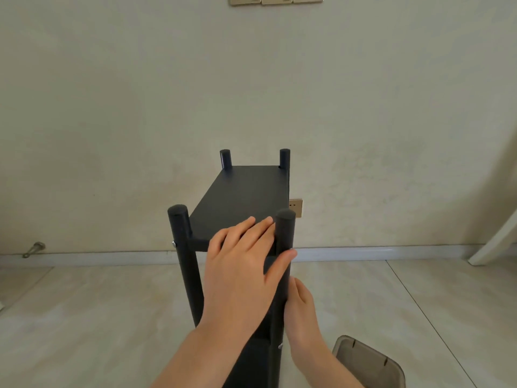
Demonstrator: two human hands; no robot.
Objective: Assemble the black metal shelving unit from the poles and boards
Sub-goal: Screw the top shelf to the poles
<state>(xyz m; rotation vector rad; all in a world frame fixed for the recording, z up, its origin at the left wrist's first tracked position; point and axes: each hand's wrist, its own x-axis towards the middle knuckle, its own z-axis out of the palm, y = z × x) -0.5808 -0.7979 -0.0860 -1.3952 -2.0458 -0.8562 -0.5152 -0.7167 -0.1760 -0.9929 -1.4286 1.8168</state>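
Black shelving unit upright on the tiled floor, near the wall. Top board seated between four poles. Left hand flat on the board's near edge, fingers straight, thumb against the near right pole. Right hand lower beside that pole, fingers hidden behind it; grip impossible to tell. Grey plastic box on the floor at lower right. Wall socket behind the unit.

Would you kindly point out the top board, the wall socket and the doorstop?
top board (246,197): head view, middle of its upper face.
wall socket (296,204): head view, centre of its gold faceplate.
doorstop (34,249): head view, midway along its metal shaft.
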